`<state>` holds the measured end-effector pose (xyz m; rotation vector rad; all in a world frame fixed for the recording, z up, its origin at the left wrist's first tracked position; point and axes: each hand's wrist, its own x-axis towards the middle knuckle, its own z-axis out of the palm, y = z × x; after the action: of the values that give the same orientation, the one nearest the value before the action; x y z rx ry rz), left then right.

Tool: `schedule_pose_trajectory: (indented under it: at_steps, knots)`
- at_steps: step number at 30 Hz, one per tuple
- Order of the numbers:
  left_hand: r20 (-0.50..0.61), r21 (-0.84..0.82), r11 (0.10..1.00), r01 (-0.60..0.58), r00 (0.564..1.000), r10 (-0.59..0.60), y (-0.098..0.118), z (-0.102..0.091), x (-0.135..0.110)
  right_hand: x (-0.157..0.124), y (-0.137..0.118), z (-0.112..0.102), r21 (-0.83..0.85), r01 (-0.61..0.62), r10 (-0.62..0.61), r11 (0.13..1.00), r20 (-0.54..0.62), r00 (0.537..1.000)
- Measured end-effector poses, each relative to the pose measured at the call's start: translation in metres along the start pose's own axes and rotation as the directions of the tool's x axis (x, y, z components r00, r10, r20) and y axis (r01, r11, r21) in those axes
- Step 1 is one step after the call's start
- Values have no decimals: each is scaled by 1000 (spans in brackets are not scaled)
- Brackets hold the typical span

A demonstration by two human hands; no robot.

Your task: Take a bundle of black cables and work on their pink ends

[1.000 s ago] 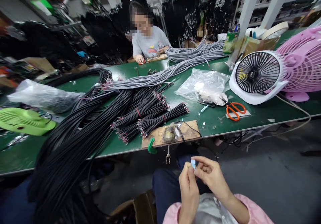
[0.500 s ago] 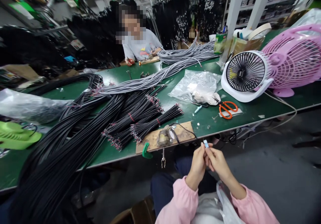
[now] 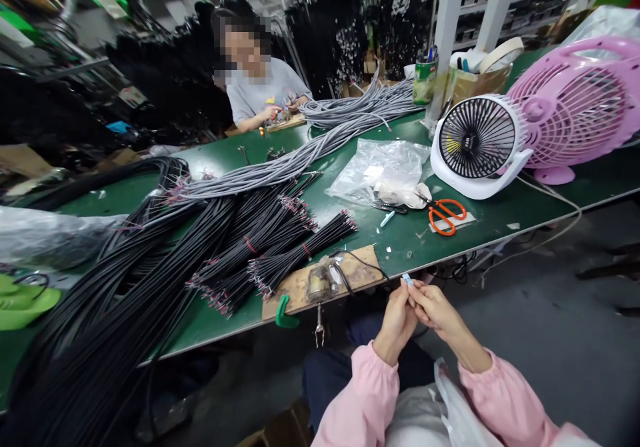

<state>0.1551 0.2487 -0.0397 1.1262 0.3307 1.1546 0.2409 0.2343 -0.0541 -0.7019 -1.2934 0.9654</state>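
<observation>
My left hand [image 3: 396, 323] and my right hand [image 3: 434, 308] meet just below the green table's near edge [image 3: 225, 323], both pinching a small pale blue piece [image 3: 407, 279] at the fingertips. Both arms wear pink sleeves. A wooden board [image 3: 350, 275] with a metal fixture [image 3: 320, 280] and a green clamp [image 3: 281, 313] sits on the table edge just left of my hands. Bundles of black cables [image 3: 280, 253] with stripped ends lie behind the board.
A large heap of black cables [image 3: 100, 313] spreads left. Grey cables [image 3: 310, 153] run to the back. Orange scissors [image 3: 445, 215], a clear plastic bag [image 3: 385, 170], a white fan [image 3: 477, 143] and a pink fan [image 3: 575, 110] stand right. A person in grey [image 3: 260, 93] works opposite.
My hands have risen from my lap toward the table edge, still holding the small blue piece. The view has shifted so the table's things sit further left.
</observation>
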Motion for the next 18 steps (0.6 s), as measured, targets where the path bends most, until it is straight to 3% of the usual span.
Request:
schedule_pose_trajectory:
  at_steps: [3, 6, 9, 12, 15, 18]
  knots:
    - [5, -41, 999, 30, 1000, -30, 5, -4, 1, -4, -1, 9, -125, 90, -104, 988, -115, 988]
    - [20, -68, 995, 70, 997, -68, 9, -9, 3, -6, 1, 22, -269, 160, -228, 950, -243, 943]
    - [25, -84, 992, 90, 996, -88, 8, -12, 6, -6, 4, 30, -376, 184, -305, 908, -295, 905]
    - [29, -99, 991, 91, 996, -89, 7, -10, 5, -8, 0, 24, -465, 210, -352, 860, -242, 904]
    - [58, -98, 993, 71, 996, -65, 9, -4, -2, -13, -20, 1, -558, 282, -383, 781, -70, 921]
    - [91, -89, 996, 16, 996, -7, 16, 1, -16, -15, -46, -24, -654, 324, -463, 683, -45, 885]
